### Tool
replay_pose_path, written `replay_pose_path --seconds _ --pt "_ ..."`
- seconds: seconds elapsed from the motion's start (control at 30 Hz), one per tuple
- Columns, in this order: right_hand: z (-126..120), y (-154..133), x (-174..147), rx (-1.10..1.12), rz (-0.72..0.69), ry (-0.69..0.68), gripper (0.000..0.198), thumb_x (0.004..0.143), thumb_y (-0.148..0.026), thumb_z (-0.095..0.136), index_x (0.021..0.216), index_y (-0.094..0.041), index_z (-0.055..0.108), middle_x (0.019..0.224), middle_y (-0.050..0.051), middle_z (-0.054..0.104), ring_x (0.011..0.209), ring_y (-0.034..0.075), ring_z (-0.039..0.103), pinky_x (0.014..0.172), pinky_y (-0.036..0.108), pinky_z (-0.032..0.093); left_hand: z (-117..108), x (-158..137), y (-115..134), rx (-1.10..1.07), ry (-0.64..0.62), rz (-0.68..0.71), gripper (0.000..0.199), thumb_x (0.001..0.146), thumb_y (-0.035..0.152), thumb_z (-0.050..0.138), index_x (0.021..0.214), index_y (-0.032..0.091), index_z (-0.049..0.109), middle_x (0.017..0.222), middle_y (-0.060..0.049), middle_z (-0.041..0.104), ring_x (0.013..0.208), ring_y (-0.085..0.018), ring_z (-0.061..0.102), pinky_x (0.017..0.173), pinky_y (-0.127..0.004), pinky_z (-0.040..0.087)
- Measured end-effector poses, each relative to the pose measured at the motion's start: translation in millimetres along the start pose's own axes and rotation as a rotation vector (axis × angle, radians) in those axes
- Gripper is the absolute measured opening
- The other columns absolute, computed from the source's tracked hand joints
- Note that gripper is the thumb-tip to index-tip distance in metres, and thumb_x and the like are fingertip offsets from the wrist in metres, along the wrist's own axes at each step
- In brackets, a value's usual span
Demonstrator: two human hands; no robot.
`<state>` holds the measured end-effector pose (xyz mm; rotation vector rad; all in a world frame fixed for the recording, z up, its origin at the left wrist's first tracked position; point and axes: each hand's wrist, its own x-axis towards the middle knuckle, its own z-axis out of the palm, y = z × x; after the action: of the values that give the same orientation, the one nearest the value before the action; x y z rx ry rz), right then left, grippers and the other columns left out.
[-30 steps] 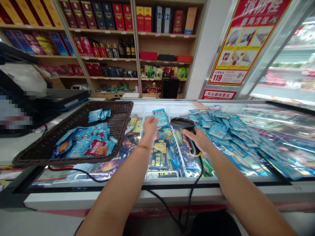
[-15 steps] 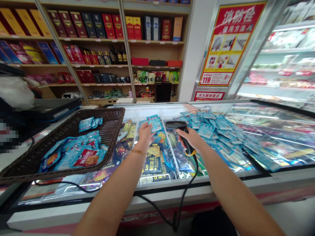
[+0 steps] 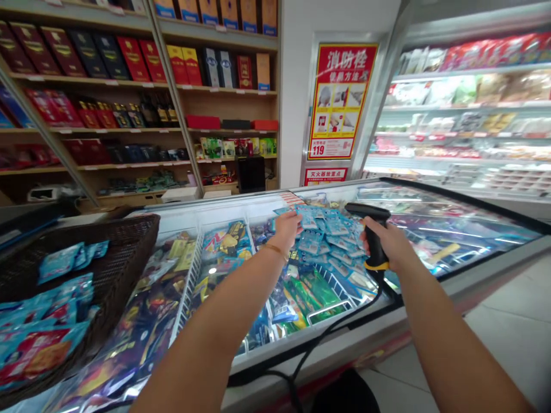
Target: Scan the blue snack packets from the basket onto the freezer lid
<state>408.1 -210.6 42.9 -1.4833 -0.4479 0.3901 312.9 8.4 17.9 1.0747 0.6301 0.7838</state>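
Note:
My right hand (image 3: pixel 390 244) is wrapped around the handle of a black barcode scanner (image 3: pixel 373 229) with a yellow-edged base. The scanner is held upright over the right part of the pile, its head pointing left. My left hand (image 3: pixel 287 230), with a thin bracelet at the wrist, pinches a blue snack packet (image 3: pixel 306 218) at the left edge of the heap. Fingers partly cover that packet's near side. The heap of blue snack packets (image 3: pixel 340 244) lies on the freezer's glass lid. More blue packets (image 3: pixel 47 338), one with a red label, lie in a brown wicker basket (image 3: pixel 124 269).
A chest freezer (image 3: pixel 224 215) with white wire dividers (image 3: pixel 189 281) holds bagged frozen goods (image 3: pixel 310 292). The scanner's black cable (image 3: pixel 327 330) hangs over its front edge. Behind stand shelves of boxes and bottles; a lit display fridge (image 3: pixel 469 115) is at right.
The view has turned right. My left hand has carried the blue packet from above the open freezer bins rightward to the heap. My right hand still holds the scanner, now farther right.

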Motion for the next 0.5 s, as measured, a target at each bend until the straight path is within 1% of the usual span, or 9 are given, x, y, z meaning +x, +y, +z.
replay_pose_path --seconds 0.07,0.13,0.2,0.27,0.37,0.43,0.5 --pt "-14 -2 1 0.009 0.008 0.031 0.025 0.081 -0.044 0.073 0.08 -0.021 0.061 0.056 0.001 0.061 0.038 0.013 0.051 0.034 0.026 0.043 35 6 -8 0.019 -0.042 -0.051 0.028 0.063 0.018 0.086 0.084 0.017 0.067 0.073 -0.004 0.067 0.077 -0.018 0.069 0.08 -0.036 0.056" --pt "-24 -1 1 0.006 0.012 0.044 0.027 0.079 -0.044 0.074 0.078 -0.022 0.06 0.056 0.001 0.061 0.039 0.014 0.052 0.034 0.026 0.044 64 11 -18 0.05 -0.069 -0.076 0.028 0.062 0.014 0.086 0.082 0.017 0.066 0.072 -0.003 0.066 0.077 -0.018 0.069 0.08 -0.037 0.057" --pt "-29 1 1 0.002 0.012 0.058 0.03 0.078 -0.046 0.076 0.077 -0.022 0.058 0.056 0.001 0.061 0.039 0.014 0.052 0.034 0.026 0.044 86 15 -28 0.097 -0.076 -0.077 0.026 0.062 0.011 0.085 0.079 0.016 0.065 0.071 -0.003 0.065 0.074 -0.019 0.068 0.078 -0.037 0.057" --pt "-31 5 2 0.001 0.014 0.066 0.032 0.076 -0.047 0.077 0.077 -0.021 0.057 0.056 0.001 0.061 0.039 0.013 0.052 0.034 0.026 0.044 98 19 -37 0.15 -0.069 -0.05 0.023 0.064 0.007 0.081 0.077 0.015 0.064 0.07 -0.004 0.064 0.071 -0.02 0.068 0.074 -0.037 0.057" --pt "-29 11 3 -0.008 0.025 0.037 0.033 0.076 -0.048 0.077 0.08 -0.02 0.059 0.056 0.001 0.061 0.039 0.013 0.052 0.034 0.025 0.044 99 23 -40 0.208 -0.059 0.021 0.018 0.066 0.005 0.077 0.077 0.014 0.066 0.073 -0.007 0.066 0.071 -0.022 0.069 0.073 -0.037 0.056" --pt "-24 12 1 -0.015 0.031 0.005 0.033 0.077 -0.047 0.077 0.083 -0.019 0.06 0.056 0.001 0.062 0.039 0.012 0.052 0.033 0.024 0.044 89 24 -33 0.251 -0.065 0.097 0.015 0.068 0.007 0.076 0.079 0.015 0.069 0.077 -0.008 0.069 0.074 -0.023 0.07 0.073 -0.036 0.056" --pt "-15 12 -1 -0.028 0.033 -0.022 0.031 0.079 -0.045 0.076 0.085 -0.019 0.061 0.056 0.0 0.062 0.039 0.013 0.052 0.033 0.024 0.044 72 23 -20 0.313 -0.091 0.171 0.014 0.069 0.011 0.075 0.082 0.016 0.072 0.08 -0.008 0.071 0.075 -0.023 0.07 0.072 -0.034 0.055"
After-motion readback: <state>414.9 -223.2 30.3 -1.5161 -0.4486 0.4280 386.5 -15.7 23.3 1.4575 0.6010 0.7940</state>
